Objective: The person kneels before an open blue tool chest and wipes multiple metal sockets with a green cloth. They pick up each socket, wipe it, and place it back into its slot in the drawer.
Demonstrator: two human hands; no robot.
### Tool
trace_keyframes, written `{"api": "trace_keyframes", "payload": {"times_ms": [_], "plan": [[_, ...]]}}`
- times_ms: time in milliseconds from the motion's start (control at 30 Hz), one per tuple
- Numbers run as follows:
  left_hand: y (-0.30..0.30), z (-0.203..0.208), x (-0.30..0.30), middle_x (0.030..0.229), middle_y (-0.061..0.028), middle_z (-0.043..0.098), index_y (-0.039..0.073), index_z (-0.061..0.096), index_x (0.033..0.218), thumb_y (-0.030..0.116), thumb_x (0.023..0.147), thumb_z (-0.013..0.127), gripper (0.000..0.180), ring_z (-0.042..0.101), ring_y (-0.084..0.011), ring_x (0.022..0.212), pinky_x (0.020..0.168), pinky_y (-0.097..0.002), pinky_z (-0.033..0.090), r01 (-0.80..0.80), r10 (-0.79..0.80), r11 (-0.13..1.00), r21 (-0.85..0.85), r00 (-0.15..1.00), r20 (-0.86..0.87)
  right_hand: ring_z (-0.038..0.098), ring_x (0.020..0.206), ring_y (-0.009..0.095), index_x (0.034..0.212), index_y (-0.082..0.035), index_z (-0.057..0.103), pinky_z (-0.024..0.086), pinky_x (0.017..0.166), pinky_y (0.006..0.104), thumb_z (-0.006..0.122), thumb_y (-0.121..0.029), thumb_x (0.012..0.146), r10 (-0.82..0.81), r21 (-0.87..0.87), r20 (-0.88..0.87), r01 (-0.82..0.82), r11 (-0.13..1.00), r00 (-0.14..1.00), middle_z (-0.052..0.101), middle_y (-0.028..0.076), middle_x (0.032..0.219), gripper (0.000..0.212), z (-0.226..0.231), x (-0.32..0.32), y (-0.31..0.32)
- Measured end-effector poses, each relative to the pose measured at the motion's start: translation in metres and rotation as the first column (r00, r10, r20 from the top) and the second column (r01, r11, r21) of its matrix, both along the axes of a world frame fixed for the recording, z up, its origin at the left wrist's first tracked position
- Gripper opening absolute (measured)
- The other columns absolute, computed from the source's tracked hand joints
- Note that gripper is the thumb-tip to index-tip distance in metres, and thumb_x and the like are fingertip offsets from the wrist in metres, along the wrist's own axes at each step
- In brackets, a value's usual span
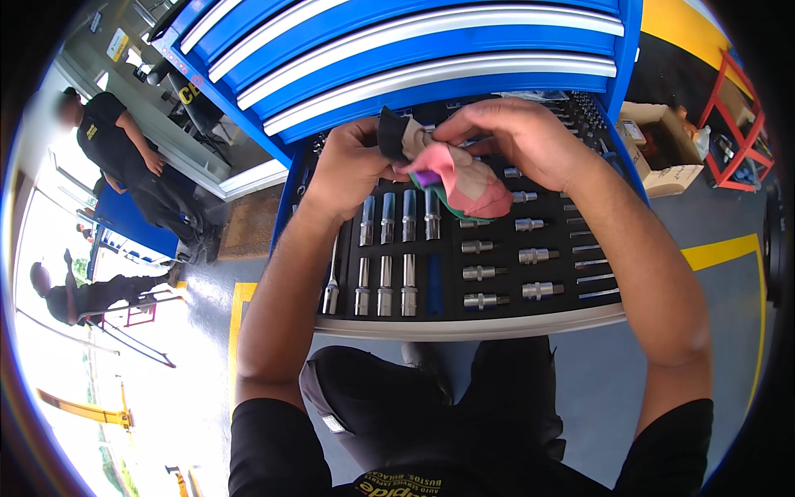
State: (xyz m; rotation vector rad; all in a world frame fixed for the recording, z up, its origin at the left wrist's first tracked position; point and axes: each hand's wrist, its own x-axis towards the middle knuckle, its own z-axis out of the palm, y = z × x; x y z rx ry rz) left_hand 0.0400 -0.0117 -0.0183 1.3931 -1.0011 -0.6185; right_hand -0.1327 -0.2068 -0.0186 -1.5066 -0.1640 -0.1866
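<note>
A bright workshop with a smooth grey floor [733,311] marked by yellow painted lines [725,253], seen from above through a round fisheye view. Just above the centre, the left hand [344,161] pinches the black end of a crumpled cloth in beige, pink, purple and green [468,182] between thumb and fingers. The right hand [534,137] arches in from the right, its curled fingertips at the cloth's upper edge; whether they grip anything cannot be told, because the cloth partly hides them.

The cloth is held over the middle of an open drawer with a pale front edge [497,325]. Inside, black foam [451,265] holds rows of tall, shiny chrome sockets [409,217] left of centre, shorter silver bit sockets [542,290] to the right, and a long silver handled tool [331,286] at the lower left.

Across the top of the frame stands a blue metal cabinet with silver drawer handles [464,45]. At the upper right are an open brown cardboard box [672,180] and a red metal rack [741,157]. At the left, a person in black [112,128] stands, and another dark-clothed person [65,302] appears lower down against bright light.
</note>
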Motion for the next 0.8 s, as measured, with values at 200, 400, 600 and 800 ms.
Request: {"api": "trace_keyframes", "payload": {"times_ms": [200, 400, 600, 800], "plan": [[0.001, -0.003, -0.006, 0.097, -0.0125, 0.073, -0.005, 0.067, 0.108, 0.007, 0.092, 0.074, 0.022, 0.072, -0.0159, 0.082, 0.074, -0.0283, 0.06, -0.079, 0.076, 0.994, -0.076, 0.996, -0.043, 0.063, 0.111, 0.015, 0.141, -0.006, 0.05, 0.052, 0.096, 0.0274, 0.062, -0.012, 0.105, -0.258, -0.276, 0.042, 0.26, 0.925, 0.965, 0.064, 0.009, 0.115, 0.039, -0.012, 0.008, 0.031], [-0.002, 0.006, -0.012, 0.101, -0.0077, 0.073, -0.001, 0.069, 0.112, 0.02, 0.104, 0.065, 0.023, 0.07, -0.0131, 0.088, 0.076, -0.0285, 0.057, -0.202, 0.237, 0.961, -0.187, 0.953, 0.188, 0.064, 0.073, 0.01, 0.125, -0.001, 0.065, 0.054, 0.068, 0.0273, 0.051, -0.037, 0.11, -0.233, -0.202, -0.084, 0.212, 0.956, 0.969, 0.071, 0.008, 0.101, 0.042, -0.004, 0.003, 0.014], [0.006, -0.02, 0.007, 0.123, -0.0103, 0.07, 0.002, 0.062, 0.129, 0.006, 0.098, 0.067, 0.032, 0.065, -0.0189, 0.115, 0.097, -0.036, 0.053, -0.12, 0.043, 0.99, 0.07, 0.745, 0.666, 0.066, 0.097, 0.011, 0.127, -0.002, 0.064, 0.055, 0.086, 0.0283, 0.058, -0.039, 0.107, -0.045, 0.294, -0.129, 0.081, 0.952, 0.991, 0.07, 0.006, 0.111, 0.042, 0.001, 0.003, 0.025], [-0.001, -0.006, -0.028, 0.128, -0.0123, 0.067, 0.0, 0.06, 0.13, 0.002, 0.092, 0.073, 0.04, 0.065, -0.0207, 0.116, 0.102, -0.0367, 0.051, 0.31, -0.219, 0.943, -0.119, 0.851, 0.478, 0.066, 0.103, 0.012, 0.133, -0.002, 0.058, 0.054, 0.089, 0.027, 0.065, -0.034, 0.104, 0.016, 0.264, -0.015, -0.012, 0.964, 1.0, 0.068, 0.006, 0.116, 0.043, -0.01, 0.003, 0.017]]}}
